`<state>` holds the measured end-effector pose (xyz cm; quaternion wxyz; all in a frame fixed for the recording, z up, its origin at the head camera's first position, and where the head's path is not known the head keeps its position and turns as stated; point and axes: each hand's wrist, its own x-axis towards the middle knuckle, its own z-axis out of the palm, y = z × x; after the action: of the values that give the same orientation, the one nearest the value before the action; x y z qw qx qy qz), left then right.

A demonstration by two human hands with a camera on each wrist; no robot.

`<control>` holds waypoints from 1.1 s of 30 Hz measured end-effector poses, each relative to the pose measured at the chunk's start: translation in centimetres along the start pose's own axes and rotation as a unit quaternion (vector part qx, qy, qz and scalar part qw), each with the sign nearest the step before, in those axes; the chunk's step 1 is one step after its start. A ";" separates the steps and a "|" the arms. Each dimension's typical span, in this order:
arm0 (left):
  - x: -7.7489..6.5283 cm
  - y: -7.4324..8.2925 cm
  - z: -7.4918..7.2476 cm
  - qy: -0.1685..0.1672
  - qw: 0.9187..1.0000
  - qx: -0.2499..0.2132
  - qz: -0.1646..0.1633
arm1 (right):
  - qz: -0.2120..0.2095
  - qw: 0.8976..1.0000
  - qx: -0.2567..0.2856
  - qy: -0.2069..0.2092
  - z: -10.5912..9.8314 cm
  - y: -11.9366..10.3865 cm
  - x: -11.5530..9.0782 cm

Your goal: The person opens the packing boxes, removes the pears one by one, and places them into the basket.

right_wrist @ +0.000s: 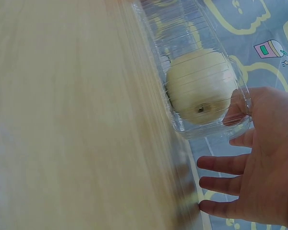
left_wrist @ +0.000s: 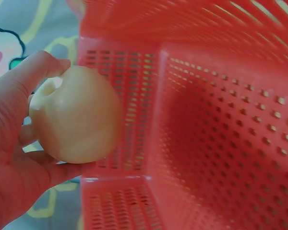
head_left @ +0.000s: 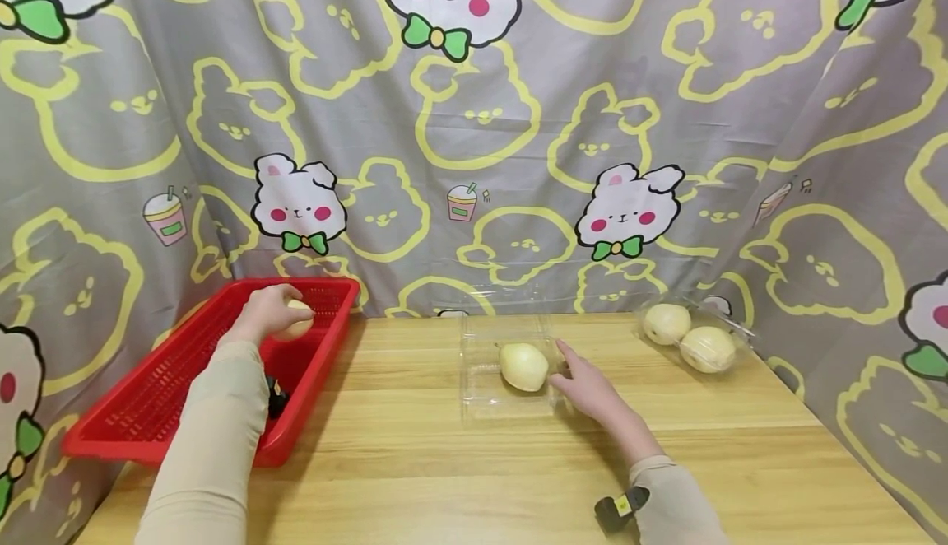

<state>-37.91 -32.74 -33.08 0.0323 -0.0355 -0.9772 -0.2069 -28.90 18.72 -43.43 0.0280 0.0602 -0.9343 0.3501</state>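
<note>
Over the far end of the red basket (head_left: 311, 397), my left hand (head_left: 264, 313) grips a pale yellow pear (left_wrist: 79, 117), thumb and fingers curled round its sides. A clear plastic box (head_left: 481, 405) stands mid-table with its lid raised at the back and one pear (head_left: 524, 366) inside. My right hand (head_left: 588, 384) is at the box's right edge, its fingers extended. In the right wrist view the thumb shows through the clear wall beside the pear (right_wrist: 201, 86), and the other fingers (right_wrist: 221, 184) are spread apart.
At the back right, another clear plastic box (head_left: 741, 339) contains two pears (head_left: 707, 350). A patterned grey curtain (head_left: 504, 142) hangs behind the wooden table (head_left: 415, 471) and at both sides. The basket has high, slotted walls.
</note>
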 end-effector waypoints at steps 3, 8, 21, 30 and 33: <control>-0.1 -0.6 0.5 -0.012 1.000 -0.007 -0.011 | -0.001 1.000 -0.001 0.000 0.0 0.1 0.0; -0.2 -1.3 1.2 -0.026 0.999 0.001 -0.021 | 0.002 1.000 0.005 -0.001 0.1 0.2 0.1; -0.7 -2.5 2.2 -0.065 0.997 0.028 -0.020 | -0.002 1.000 0.009 -0.002 -0.1 -0.1 0.0; -0.5 -2.8 2.3 -0.079 0.996 0.023 -0.022 | -0.007 1.000 -0.001 0.002 -0.3 0.0 0.0; -0.4 -2.9 2.4 -0.078 0.996 0.027 -0.019 | -0.009 1.000 -0.001 0.004 -0.2 0.0 0.0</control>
<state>-37.85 -34.38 -36.47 -0.0474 -0.0324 -0.9825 -0.1774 -28.90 18.88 -43.31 0.0347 0.0677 -0.9340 0.3489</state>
